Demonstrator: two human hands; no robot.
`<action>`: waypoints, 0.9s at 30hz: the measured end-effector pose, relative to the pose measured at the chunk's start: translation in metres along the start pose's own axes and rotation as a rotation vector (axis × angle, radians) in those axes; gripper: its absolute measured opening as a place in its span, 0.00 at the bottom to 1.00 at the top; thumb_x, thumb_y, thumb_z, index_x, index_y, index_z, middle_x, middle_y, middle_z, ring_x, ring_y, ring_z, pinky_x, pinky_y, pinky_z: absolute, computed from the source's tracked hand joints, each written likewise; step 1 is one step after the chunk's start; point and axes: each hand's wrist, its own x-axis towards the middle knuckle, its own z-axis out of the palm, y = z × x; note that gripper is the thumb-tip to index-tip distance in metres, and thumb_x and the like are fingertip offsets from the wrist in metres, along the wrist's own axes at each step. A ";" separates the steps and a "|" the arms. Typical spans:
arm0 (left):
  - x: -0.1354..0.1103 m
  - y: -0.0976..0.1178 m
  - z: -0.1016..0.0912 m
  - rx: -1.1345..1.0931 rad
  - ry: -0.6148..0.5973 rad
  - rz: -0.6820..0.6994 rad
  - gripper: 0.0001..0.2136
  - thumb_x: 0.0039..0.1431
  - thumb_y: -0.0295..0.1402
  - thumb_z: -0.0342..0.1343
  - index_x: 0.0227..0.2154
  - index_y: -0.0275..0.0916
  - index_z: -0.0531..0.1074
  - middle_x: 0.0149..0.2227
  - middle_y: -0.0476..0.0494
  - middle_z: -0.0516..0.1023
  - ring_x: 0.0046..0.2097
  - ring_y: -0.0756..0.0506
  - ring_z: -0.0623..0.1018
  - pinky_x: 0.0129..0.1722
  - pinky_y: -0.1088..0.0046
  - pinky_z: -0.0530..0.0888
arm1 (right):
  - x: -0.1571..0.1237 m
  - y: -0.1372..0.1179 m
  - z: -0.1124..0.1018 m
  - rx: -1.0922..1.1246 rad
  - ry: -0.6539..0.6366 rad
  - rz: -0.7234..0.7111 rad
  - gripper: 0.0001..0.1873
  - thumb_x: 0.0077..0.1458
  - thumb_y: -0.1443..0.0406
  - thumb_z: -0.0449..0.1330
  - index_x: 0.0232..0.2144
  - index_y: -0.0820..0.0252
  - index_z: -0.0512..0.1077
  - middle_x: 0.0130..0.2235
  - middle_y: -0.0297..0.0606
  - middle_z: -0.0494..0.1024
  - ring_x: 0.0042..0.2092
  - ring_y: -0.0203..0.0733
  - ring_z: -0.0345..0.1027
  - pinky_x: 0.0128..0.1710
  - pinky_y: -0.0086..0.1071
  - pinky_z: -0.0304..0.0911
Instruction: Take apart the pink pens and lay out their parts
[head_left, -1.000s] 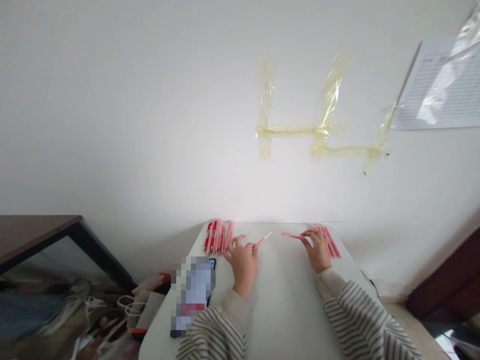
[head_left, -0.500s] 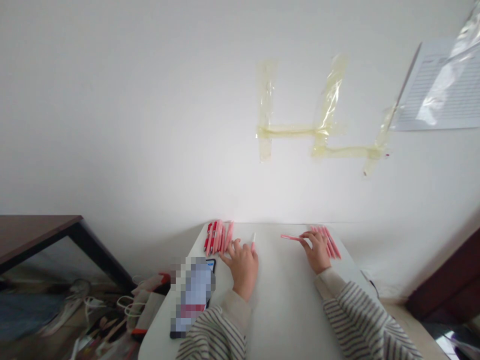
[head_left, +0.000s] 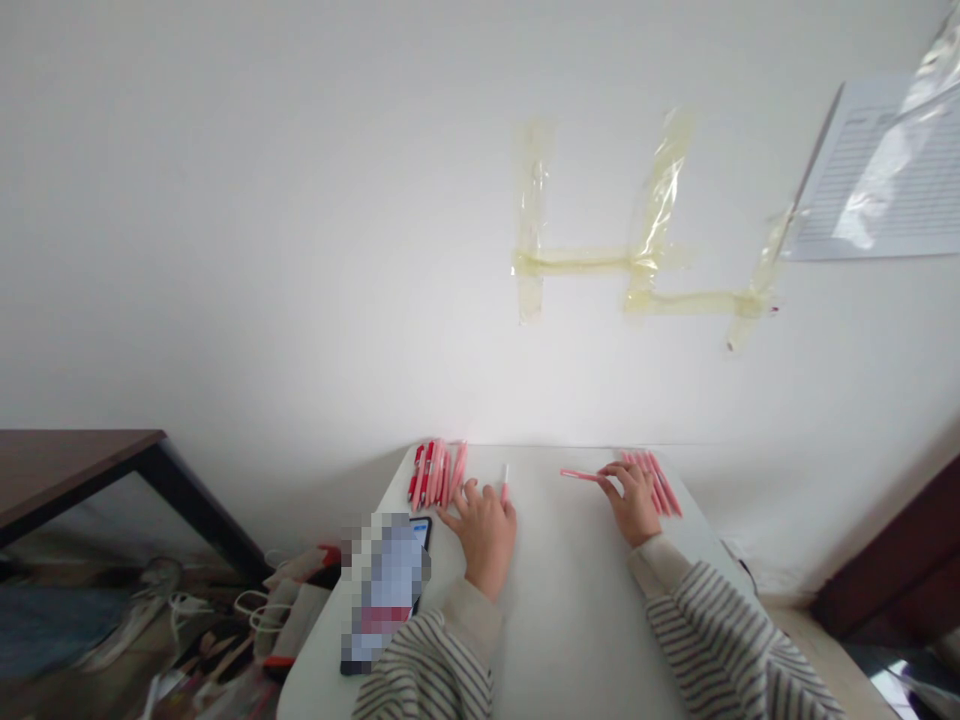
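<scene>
On a white table [head_left: 570,620], my left hand [head_left: 484,530] pinches a short pink piece with a white tip [head_left: 505,481], which points away from me. Its other fingers spread toward a row of pink and red pens [head_left: 436,472] at the table's far left. My right hand [head_left: 636,500] grips a thin pink pen part [head_left: 579,475] that sticks out to the left. Under and behind that hand lies a second bunch of pink pens [head_left: 660,484].
A phone [head_left: 386,590] lies on the table's left side by my left sleeve. Cables and clutter [head_left: 247,630] fill the floor to the left, beside a dark wooden table [head_left: 82,470]. The white wall behind carries yellowed tape strips [head_left: 637,270] and a taped paper sheet [head_left: 877,180].
My left hand has turned the white-tipped piece from slanting right to pointing straight away from me. My right hand and its pink part have stayed nearly still.
</scene>
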 end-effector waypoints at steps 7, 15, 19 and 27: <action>0.000 -0.001 0.001 -0.022 -0.003 0.000 0.13 0.62 0.36 0.51 0.40 0.39 0.78 0.56 0.34 0.71 0.61 0.32 0.64 0.60 0.31 0.56 | 0.000 -0.004 -0.002 0.012 -0.010 0.017 0.27 0.64 0.43 0.51 0.36 0.55 0.78 0.42 0.45 0.78 0.47 0.53 0.67 0.52 0.52 0.59; 0.001 0.000 -0.002 -0.116 -0.013 0.028 0.10 0.60 0.37 0.56 0.41 0.43 0.78 0.56 0.38 0.70 0.61 0.33 0.63 0.61 0.36 0.55 | 0.002 -0.009 -0.004 0.027 -0.066 -0.017 0.26 0.64 0.43 0.51 0.36 0.54 0.78 0.40 0.44 0.79 0.47 0.53 0.67 0.51 0.50 0.61; 0.001 0.005 -0.006 -0.277 -0.055 0.112 0.07 0.58 0.36 0.60 0.39 0.48 0.80 0.56 0.43 0.70 0.62 0.36 0.62 0.63 0.42 0.56 | 0.001 -0.013 -0.005 0.058 -0.134 -0.045 0.23 0.64 0.45 0.52 0.37 0.53 0.78 0.40 0.42 0.80 0.46 0.52 0.68 0.51 0.49 0.62; -0.007 0.015 0.000 -0.387 -0.169 0.166 0.06 0.54 0.34 0.64 0.35 0.50 0.82 0.57 0.43 0.71 0.64 0.33 0.61 0.66 0.33 0.50 | -0.002 -0.025 -0.001 0.100 -0.247 -0.087 0.20 0.65 0.47 0.53 0.36 0.51 0.78 0.36 0.41 0.79 0.45 0.52 0.69 0.48 0.48 0.65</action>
